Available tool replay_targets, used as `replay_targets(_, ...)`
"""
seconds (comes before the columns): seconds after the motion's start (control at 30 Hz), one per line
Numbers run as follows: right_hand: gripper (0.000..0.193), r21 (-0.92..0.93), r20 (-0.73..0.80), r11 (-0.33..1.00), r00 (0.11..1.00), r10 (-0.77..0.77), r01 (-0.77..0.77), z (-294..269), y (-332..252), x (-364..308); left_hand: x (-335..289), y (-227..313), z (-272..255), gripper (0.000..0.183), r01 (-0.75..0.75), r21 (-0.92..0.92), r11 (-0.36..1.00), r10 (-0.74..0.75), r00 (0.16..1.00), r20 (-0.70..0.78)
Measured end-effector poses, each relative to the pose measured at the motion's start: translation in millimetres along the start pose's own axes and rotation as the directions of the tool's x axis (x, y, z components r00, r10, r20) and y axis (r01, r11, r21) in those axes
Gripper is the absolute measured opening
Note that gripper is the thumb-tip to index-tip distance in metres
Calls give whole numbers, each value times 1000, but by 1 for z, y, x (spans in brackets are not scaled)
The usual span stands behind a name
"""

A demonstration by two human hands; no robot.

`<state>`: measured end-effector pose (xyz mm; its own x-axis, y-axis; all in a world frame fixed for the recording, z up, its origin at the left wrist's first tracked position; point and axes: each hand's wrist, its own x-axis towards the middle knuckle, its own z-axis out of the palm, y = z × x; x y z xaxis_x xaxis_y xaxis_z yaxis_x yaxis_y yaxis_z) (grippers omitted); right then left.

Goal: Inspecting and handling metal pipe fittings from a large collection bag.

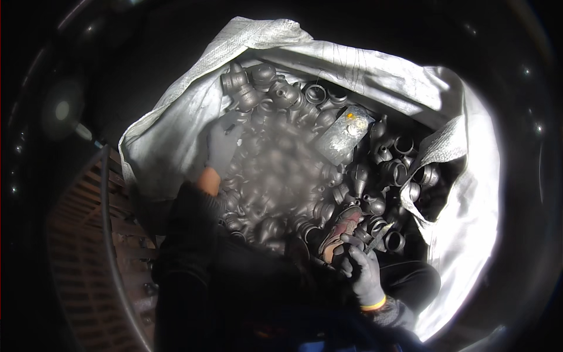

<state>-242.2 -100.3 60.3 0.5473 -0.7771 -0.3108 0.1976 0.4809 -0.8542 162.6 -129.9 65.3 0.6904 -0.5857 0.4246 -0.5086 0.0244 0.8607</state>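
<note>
My left hand (224,142), in a grey glove, reaches over dark grey hollow parts (239,94) by the left wall of a big white woven bag (170,132). Its fingers are blurred and partly hidden against the parts. Lower right, my right hand (365,274) wears a grey glove with a yellow cuff edge. It is closed round a thin knife-like tool whose narrow blade (380,237) points up and right. Just left of that hand, a dark shape cannot be made out. A reddish-brown shoe (345,230) rests on the parts beside my right fingers.
Several bulb- and ring-shaped dark parts (358,176) fill the bag; haze blurs the middle. A flat grey metal plate (342,144) with a yellow spot lies on them. The bag's folded rim (451,141) stands up around. At left is a slatted brown crate (88,217) with a curved bar.
</note>
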Motion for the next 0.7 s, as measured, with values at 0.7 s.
replay_targets(0.7, 33, -105, -100, 983, 985, 143, -153, -18, 22, 45, 13, -120, 132, 45, 34, 730, 683, -94, 995, 42)
